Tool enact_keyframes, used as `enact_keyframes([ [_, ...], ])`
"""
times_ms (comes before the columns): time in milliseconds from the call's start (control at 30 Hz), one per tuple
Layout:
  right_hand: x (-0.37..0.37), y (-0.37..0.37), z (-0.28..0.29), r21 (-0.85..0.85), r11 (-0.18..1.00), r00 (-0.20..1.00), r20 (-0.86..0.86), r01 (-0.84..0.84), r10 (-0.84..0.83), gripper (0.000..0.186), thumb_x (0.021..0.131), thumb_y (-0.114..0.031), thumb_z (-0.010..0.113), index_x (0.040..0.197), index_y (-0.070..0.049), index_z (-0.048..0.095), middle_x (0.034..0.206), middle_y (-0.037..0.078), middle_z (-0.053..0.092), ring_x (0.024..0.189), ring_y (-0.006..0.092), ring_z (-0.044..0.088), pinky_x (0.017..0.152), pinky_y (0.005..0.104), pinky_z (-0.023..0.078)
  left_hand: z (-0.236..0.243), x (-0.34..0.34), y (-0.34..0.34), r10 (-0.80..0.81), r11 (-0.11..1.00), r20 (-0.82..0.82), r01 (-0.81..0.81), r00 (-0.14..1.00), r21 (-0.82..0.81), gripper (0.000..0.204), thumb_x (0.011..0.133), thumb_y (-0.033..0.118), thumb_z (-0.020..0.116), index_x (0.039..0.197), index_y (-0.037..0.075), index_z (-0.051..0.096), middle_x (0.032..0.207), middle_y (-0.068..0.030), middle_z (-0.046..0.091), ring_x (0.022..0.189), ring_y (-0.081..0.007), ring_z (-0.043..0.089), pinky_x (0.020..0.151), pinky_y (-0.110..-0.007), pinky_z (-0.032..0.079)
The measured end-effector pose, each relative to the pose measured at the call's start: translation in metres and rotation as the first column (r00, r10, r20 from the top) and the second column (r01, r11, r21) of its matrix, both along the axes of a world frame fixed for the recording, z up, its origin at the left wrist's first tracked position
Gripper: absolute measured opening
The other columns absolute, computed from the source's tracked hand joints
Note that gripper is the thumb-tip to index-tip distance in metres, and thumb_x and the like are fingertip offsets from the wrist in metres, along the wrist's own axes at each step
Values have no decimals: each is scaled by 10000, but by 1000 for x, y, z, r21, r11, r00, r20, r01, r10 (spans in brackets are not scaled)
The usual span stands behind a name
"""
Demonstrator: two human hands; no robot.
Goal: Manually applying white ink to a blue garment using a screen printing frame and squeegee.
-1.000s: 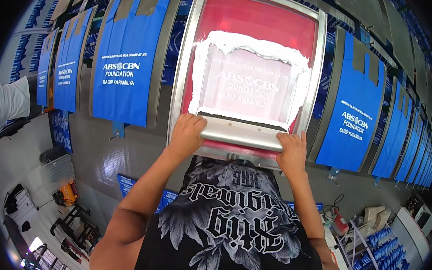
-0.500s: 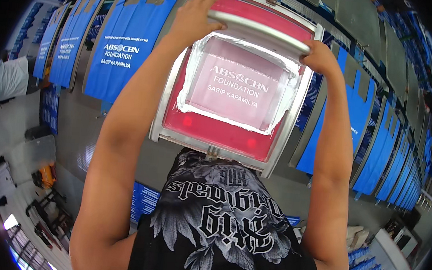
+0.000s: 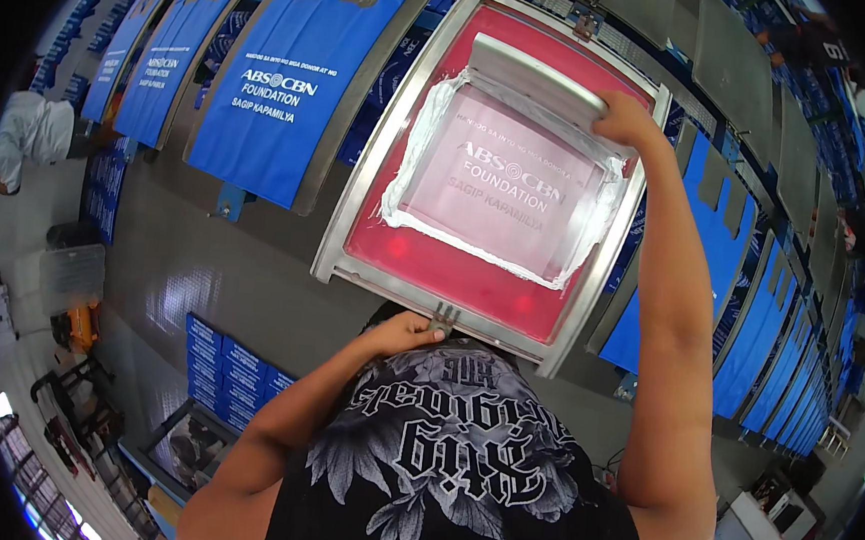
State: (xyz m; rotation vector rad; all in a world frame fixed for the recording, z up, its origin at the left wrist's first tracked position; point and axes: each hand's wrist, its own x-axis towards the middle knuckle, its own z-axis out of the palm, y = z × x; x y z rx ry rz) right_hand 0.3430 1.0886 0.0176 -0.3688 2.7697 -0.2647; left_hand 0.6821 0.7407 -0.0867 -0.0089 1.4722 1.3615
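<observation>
A silk-screen frame [image 3: 392, 157] with pale metal sides lies in front of me. Its red mesh surrounds a pinkish printing window [image 3: 503, 190] with lettering, ringed by white ink [image 3: 474, 246]. My right hand [image 3: 626, 120] grips the right end of a long squeegee [image 3: 536, 74], which leans on the mesh along the window's far edge. My left hand [image 3: 408, 334] is closed at the frame's near side, its fingers on the small metal bracket [image 3: 443, 318] there. The frame covers whatever lies beneath it.
Blue bags [image 3: 275, 88] with white print lie on grey boards in a row to the left, and more blue bags [image 3: 743, 282] run off to the right. Stacked blue bundles [image 3: 230, 361] sit lower left. A person in pale clothing [image 3: 36, 137] stands at the far left.
My left hand has let go of the squeegee and come down to the bracket on the frame's near side. My right hand still holds the squeegee. The view has shifted slightly.
</observation>
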Motion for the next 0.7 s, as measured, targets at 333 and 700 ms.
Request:
enact_keyframes([
  [333, 88, -36, 23, -25, 986, 986, 36, 166, -165, 517, 595, -39, 556, 1105, -88, 625, 1022, 202, 630, 977, 349, 595, 863, 374, 464, 41, -4, 8, -17, 982, 45, 8, 999, 191, 413, 931, 400, 500, 763, 44, 626, 610, 16, 520, 549, -63, 468, 511, -207, 391],
  [700, 302, -116, 21, -74, 986, 965, -206, 150, -163, 403, 636, -44, 624, 1034, -106, 609, 951, 74, 635, 951, 258, 569, 916, 440, 356, 14, 5, 11, 70, 993, 22, -68, 997, -100, 411, 892, 408, 559, 722, 39, 620, 558, 0, 515, 471, -89, 455, 437, -236, 368],
])
